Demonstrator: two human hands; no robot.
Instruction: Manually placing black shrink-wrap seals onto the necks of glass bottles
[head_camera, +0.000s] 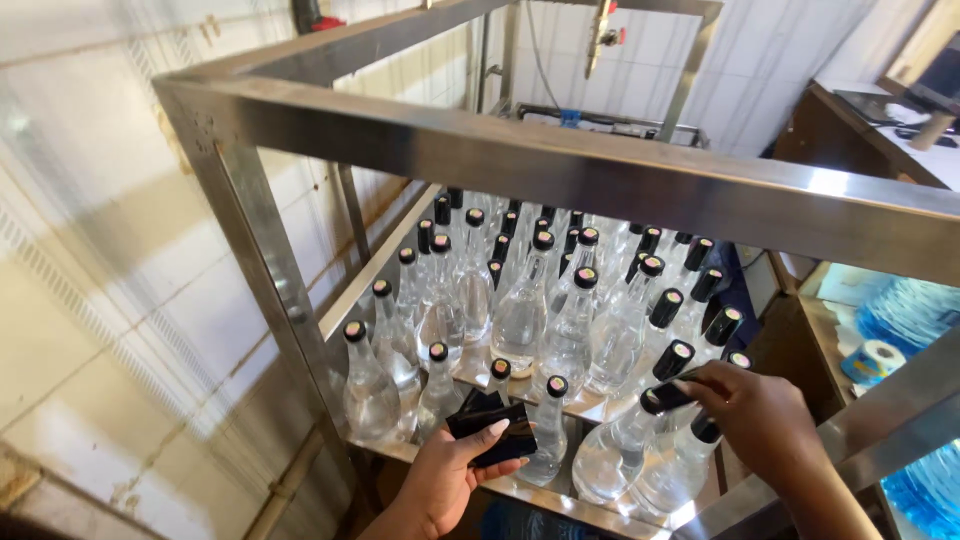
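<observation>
Fingers of the right hand (762, 412) pinch a bottle cap (668, 396), while the left hand (452, 472) grips what look like black sleeves (490, 432) beside it.

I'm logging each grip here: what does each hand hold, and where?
The left hand pinches a small stack of black sleeves at its lower edge. The right hand fingers grip a black sleeve over a bottle's neck.

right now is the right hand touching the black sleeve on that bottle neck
Touching. The head view shows the right hand with its fingers closed on the black sleeve over the neck of a clear bottle.
</observation>
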